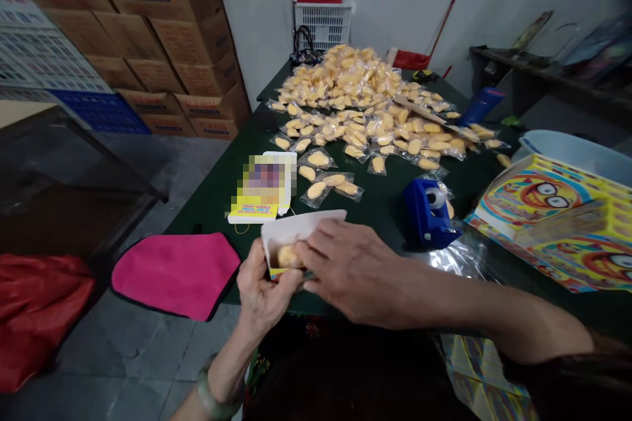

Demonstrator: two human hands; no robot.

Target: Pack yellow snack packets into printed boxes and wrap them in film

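Note:
My left hand (264,286) is closed around a small cardboard box (276,235), white inside with yellow printing below. The box is open and tilted toward me. A pale yellow oval snack (289,256) shows in its mouth. The bent fingers of my right hand (345,266) are at the opening, touching the snack; my palm hides part of the box. Just beyond lies another yellow and white printed box (261,191). Loose wrapped snacks (316,191) lie behind it on the dark green table (207,210).
A large heap of wrapped snacks (345,82) covers the table's far end. To the right are a blue tape dispenser (427,214), colourful display boxes (538,200) and a light blue basin (567,145). A pink cloth (172,273) hangs at the left edge. Cartons (143,46) are stacked behind.

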